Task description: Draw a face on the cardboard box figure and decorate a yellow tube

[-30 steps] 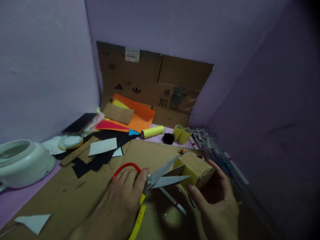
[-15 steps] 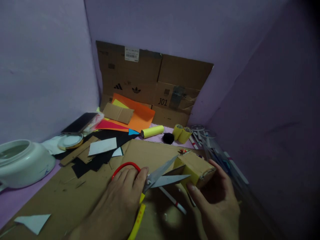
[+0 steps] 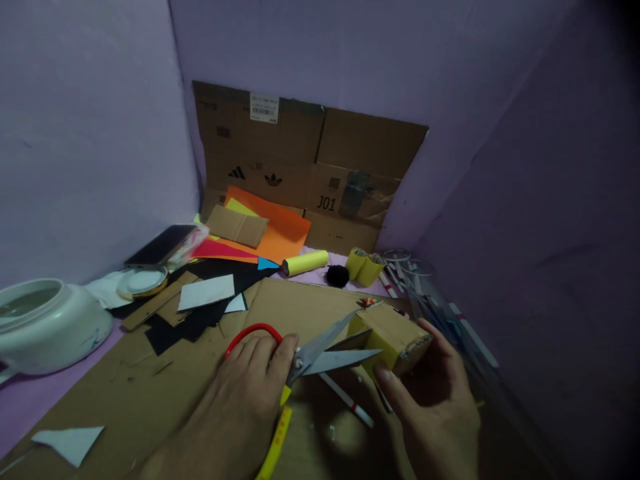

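My left hand is closed round scissors with one red and one yellow handle. Their blades are spread apart and point right, reaching up to the yellow side of a small cardboard box. My right hand grips that box from its right end, thumb on the near face and fingers behind. The box is brown on top, with corrugated layers showing at its cut end. Whether the blades touch it I cannot tell. Beneath lies a white marker with a red band.
A white pot stands at the left, near paper scraps and a phone. Behind are a yellow roll, a black pom-pom, yellow tubes and orange paper. A cardboard sheet leans on the wall.
Almost nothing differs. The whole view has shifted very slightly, while both hands, the scissors and the box keep their places.
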### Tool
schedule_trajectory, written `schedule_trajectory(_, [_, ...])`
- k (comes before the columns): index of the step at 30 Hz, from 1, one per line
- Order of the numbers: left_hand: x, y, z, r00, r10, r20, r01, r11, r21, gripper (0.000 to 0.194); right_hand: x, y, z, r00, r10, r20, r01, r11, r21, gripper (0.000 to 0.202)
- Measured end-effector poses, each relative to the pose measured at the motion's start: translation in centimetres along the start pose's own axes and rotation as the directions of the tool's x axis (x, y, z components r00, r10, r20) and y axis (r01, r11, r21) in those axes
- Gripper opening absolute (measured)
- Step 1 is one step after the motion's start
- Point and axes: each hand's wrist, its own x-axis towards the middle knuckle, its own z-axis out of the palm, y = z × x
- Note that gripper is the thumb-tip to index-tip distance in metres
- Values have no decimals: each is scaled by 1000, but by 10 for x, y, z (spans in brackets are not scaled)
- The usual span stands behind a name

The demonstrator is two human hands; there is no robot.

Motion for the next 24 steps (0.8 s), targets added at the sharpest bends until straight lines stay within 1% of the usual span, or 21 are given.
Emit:
schedule_trajectory(4, [-2, 0, 4, 1000, -18, -18, 18, 1000, 17, 54, -1, 0, 0, 1000, -3, 1, 3, 1000, 0, 75])
schedule_trajectory(6, [-4, -1, 7, 999, -7, -37, 7, 1000, 10, 52, -1, 0, 0, 1000, -12, -1, 12, 1000, -3, 75])
schedule_trajectory(8, [-4, -2, 8, 999, 0, -33, 0, 1000, -6, 52, -1, 0, 0, 1000, -21, 2, 21, 1000, 0, 74])
schedule_trajectory(11, [-3, -2, 6, 1000, -2, -9, 2, 1000, 27, 50, 0, 0, 0, 1000, -17, 5, 17, 1000, 4, 74])
schedule_trajectory(13, [-1, -1, 3, 1000, 10, -17, -9, 999, 47, 48, 0, 0, 1, 1000, -12, 3, 12, 1000, 3, 74])
schedule_trajectory(16, [2, -1, 0, 999, 27, -41, -26, 999, 34, 43, 0, 1, 1, 1000, -19, -1, 19, 1000, -2, 74])
schedule_trajectory(20, [1, -2, 2, 995, 44, -87, -39, 997, 64, 40, -1, 1, 0, 1000, -25, -1, 25, 1000, -8, 74])
schedule_trajectory(24, [-1, -3, 2, 997, 45, -60, -41, 996, 74, 42, -1, 1, 0, 1000, -17, 2, 17, 1000, 9, 74])
